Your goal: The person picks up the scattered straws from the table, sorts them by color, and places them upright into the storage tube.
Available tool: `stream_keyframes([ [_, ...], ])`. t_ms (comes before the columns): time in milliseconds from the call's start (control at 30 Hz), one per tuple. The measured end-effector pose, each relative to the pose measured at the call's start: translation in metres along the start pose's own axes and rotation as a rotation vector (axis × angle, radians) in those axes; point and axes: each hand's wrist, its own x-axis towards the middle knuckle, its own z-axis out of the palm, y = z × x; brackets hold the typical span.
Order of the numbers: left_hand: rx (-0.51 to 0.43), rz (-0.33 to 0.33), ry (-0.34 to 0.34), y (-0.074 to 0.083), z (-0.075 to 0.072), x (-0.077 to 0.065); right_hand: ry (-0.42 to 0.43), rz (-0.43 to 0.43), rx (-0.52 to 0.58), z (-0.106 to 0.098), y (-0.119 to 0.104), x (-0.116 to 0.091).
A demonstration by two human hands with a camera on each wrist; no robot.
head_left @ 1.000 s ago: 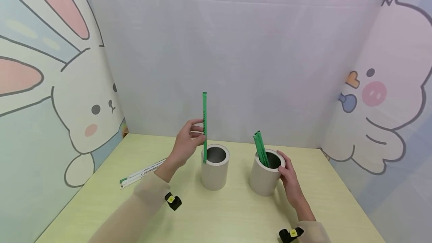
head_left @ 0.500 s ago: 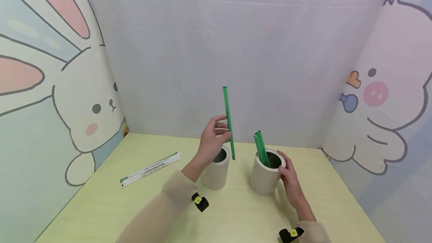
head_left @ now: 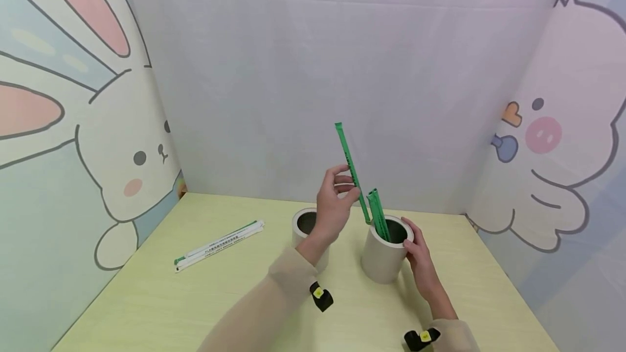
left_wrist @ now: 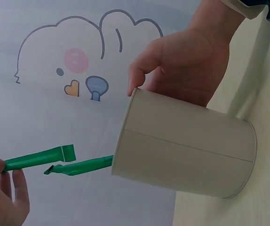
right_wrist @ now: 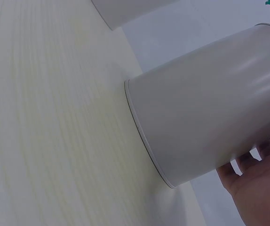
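Note:
My left hand (head_left: pixel 335 200) pinches a long green paper-wrapped straw (head_left: pixel 349 159) between thumb and fingers. The straw leans left at its top, and its lower end is close to the rim of the right-hand off-white cup (head_left: pixel 379 262); whether they touch I cannot tell. Inside that cup several green wrapped straws (head_left: pixel 376 208) stand tilted left. My right hand (head_left: pixel 420 257) grips the cup's right side, thumb at the rim, and the cup stands upright on the table. In the left wrist view the held straw's end (left_wrist: pixel 36 158) is apart from the straw sticking out of the cup (left_wrist: pixel 186 146).
A second off-white cup (head_left: pixel 300 232) stands to the left, partly hidden behind my left hand and wrist. Several white wrapped straws with some green (head_left: pixel 220 246) lie on the pale yellow table (head_left: pixel 146 303) at the left. A grey cloth wall (head_left: pixel 244 96) rises behind.
My left hand has carried the green straw rightward from the left cup to above the right cup's rim, and the straw now tilts more. My right hand and the right cup have stayed still.

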Motion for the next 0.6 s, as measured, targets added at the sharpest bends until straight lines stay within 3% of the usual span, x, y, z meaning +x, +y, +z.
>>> stream_keyframes([
  [167,-0.004,-0.005,0.057,-0.015,0.015,-0.003,-0.001,-0.002,-0.002,0.000,0.001,0.000],
  [433,-0.012,-0.038,0.068,-0.040,0.029,-0.014,0.003,0.005,-0.015,0.000,0.001,0.001],
  [600,-0.028,-0.025,0.085,-0.047,0.035,-0.017,0.009,0.007,-0.020,0.000,0.000,0.001],
])
